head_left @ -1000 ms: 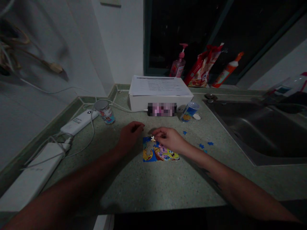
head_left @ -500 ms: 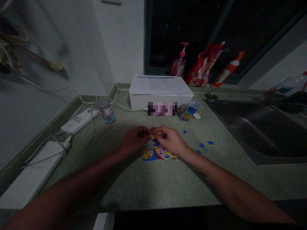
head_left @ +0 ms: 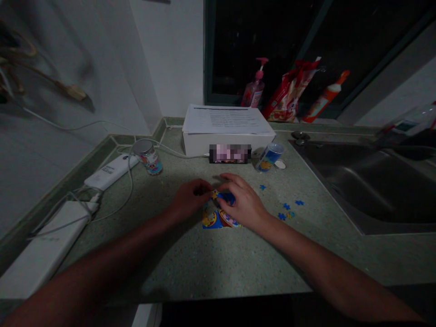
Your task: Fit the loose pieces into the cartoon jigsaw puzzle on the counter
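Note:
A small jigsaw puzzle with bright cartoon pictures lies on the speckled green countertop, partly covered by both hands. My left hand rests at its upper left edge with the fingers curled, and whether they pinch anything is hidden. My right hand lies spread over its upper right part, fingers apart, next to a blue patch of the puzzle. Several loose blue puzzle pieces lie to the right of my right hand.
Behind the puzzle stand a white box topped with printed paper, a tin can and a blue paper cup. A white power bank and cables lie left. A steel sink sits right.
My right hand has gone from a fingertip pinch to lying spread over the puzzle, covering more of its right side. A blue area now shows between my hands, and my left hand has barely moved.

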